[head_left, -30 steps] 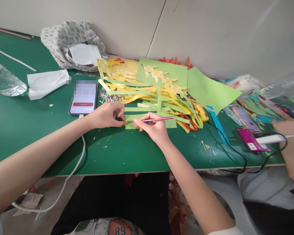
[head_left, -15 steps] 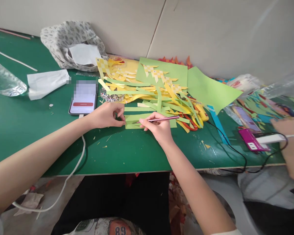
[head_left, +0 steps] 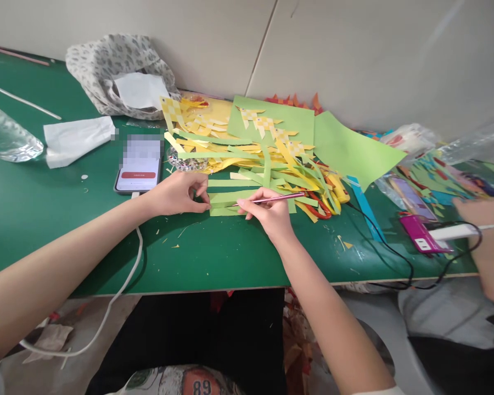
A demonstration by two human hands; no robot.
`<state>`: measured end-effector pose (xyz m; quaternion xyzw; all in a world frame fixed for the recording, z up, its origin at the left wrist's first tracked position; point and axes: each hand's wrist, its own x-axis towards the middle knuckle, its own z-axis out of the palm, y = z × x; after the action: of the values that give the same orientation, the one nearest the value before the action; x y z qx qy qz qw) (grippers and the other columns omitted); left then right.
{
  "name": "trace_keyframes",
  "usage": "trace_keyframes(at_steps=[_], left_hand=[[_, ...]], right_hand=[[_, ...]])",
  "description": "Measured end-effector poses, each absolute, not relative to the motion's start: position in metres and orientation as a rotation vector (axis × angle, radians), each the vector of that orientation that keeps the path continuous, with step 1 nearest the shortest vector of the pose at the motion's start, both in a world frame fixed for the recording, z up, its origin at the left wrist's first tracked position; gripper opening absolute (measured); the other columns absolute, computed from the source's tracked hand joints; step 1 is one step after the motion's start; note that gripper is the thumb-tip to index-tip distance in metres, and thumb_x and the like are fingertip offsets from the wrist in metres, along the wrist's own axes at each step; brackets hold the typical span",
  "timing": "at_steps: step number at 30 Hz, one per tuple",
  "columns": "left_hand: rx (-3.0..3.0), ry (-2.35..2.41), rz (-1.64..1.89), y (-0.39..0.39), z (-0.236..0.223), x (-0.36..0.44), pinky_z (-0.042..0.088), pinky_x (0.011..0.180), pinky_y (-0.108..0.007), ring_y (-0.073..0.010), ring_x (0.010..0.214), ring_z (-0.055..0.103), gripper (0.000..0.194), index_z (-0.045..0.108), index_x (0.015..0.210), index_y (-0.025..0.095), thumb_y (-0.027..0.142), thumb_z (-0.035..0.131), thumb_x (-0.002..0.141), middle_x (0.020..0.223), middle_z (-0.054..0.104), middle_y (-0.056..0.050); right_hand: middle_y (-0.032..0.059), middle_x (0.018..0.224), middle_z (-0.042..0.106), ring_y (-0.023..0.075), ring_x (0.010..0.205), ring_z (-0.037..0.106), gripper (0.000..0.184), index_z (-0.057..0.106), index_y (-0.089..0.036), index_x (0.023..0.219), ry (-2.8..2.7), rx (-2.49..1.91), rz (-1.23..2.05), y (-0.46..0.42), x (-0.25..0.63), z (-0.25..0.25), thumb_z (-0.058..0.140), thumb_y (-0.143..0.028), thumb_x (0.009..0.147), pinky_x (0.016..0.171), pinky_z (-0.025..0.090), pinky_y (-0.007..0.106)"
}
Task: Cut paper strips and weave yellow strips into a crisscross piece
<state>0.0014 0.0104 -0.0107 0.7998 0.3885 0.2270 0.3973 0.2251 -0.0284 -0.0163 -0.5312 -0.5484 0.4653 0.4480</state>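
While the right hand (head_left: 268, 213) grips a slim pink tool (head_left: 288, 196) over green paper (head_left: 225, 197) at the frame's center, the left hand (head_left: 181, 194), fingers curled, touches the paper's left edge, whether pinching or pressing cannot be told; a phone (head_left: 138, 166) lies left of center.

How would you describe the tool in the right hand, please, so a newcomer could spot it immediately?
On the green table, find the right hand over green paper. The tool slants through its fingers, tip toward the left hand. Unlike the flat paper strips beyond, it is a slim, shiny pink rod.
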Motion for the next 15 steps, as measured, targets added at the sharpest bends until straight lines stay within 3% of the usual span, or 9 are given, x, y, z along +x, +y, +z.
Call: trace_keyframes(at_steps=[15], left_hand=[[2.042, 0.985, 0.574, 0.011, -0.011, 0.001, 0.045, 0.053, -0.019, -0.0167, 0.076, 0.069, 0.033, 0.031, 0.064, 0.021, 0.023, 0.064, 0.069, 0.069, 0.067, 0.000]], right_hand=[[0.0006, 0.055, 0.067, 0.0111, 0.043, 0.056, 0.026, 0.059, -0.019, 0.060, -1.343, -1.312, 1.111, -0.024, 0.252, -0.020, 0.080, -0.034, 0.060, 0.044, 0.045, 0.025]])
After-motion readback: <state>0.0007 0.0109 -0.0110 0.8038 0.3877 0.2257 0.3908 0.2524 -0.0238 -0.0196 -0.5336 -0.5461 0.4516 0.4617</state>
